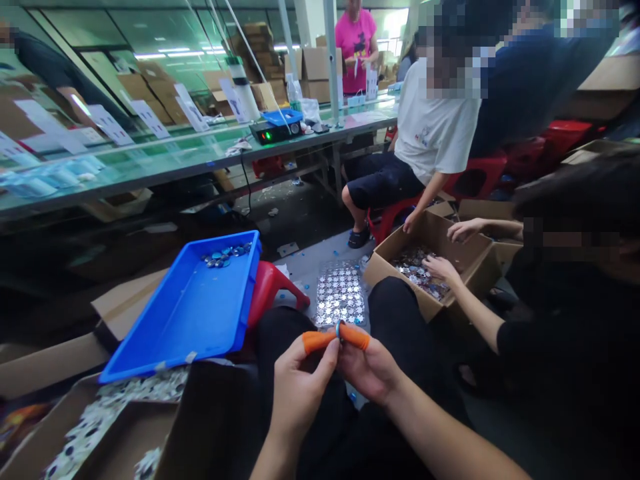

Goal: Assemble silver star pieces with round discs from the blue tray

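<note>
My left hand (300, 383) and my right hand (370, 367) meet over my lap, each forefinger capped with an orange finger cot. Between the two capped fingertips and thumbs they pinch a small blue round piece (339, 330). A blue plastic tray (187, 313) tilts on a red stool (273, 287) to my left, with several blue-and-silver pieces (225, 255) in its far corner. A flat sheet of shiny round pieces (341, 295) lies on the floor ahead of my knees.
A cardboard box (430, 250) of shiny pieces stands at right, with another person's hands (440, 267) in it. A person in white sits on a red stool behind it. More boxes of pieces (100, 420) lie at lower left. A long green workbench (200, 153) runs across the back.
</note>
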`<state>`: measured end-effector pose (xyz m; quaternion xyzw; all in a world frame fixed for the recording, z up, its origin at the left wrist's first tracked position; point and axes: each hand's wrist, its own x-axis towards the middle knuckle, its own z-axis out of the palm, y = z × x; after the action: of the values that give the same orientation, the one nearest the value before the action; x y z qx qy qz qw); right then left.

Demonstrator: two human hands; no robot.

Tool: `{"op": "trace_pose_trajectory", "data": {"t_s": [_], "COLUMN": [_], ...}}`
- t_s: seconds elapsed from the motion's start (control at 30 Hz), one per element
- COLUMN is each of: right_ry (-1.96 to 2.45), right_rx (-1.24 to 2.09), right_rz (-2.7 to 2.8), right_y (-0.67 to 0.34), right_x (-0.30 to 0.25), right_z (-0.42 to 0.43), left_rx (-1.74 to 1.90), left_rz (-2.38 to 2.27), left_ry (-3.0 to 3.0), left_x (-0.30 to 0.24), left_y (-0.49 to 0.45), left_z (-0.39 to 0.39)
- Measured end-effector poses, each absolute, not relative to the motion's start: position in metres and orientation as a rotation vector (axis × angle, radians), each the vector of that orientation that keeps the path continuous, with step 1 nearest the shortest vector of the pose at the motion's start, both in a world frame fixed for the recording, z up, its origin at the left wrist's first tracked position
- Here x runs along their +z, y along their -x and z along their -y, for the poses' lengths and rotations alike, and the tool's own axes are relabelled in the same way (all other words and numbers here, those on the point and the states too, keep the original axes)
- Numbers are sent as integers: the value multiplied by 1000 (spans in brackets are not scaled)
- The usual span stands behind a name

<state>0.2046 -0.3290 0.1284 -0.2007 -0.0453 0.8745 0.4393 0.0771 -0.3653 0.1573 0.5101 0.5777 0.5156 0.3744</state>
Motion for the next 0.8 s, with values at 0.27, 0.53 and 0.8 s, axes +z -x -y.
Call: {"op": "trace_pose_trajectory", "data": {"t_s": [0.27, 0.53, 0.8], "right_ry": [546, 587, 598], "right_rx": [2040, 1980, 2079], "right_rz": [315, 348, 123], "right_y": [-199, -197, -197], "right_x": [124, 120, 121], "right_z": [331, 330, 330], "left_rx": [1247, 1325, 1286], "left_rz": [-1429, -1501, -1436], "left_ry": [-1159, -1072, -1088], "left_x": [150, 142, 148], "left_y": [-76, -86, -83], "left_z": [364, 362, 360]}}
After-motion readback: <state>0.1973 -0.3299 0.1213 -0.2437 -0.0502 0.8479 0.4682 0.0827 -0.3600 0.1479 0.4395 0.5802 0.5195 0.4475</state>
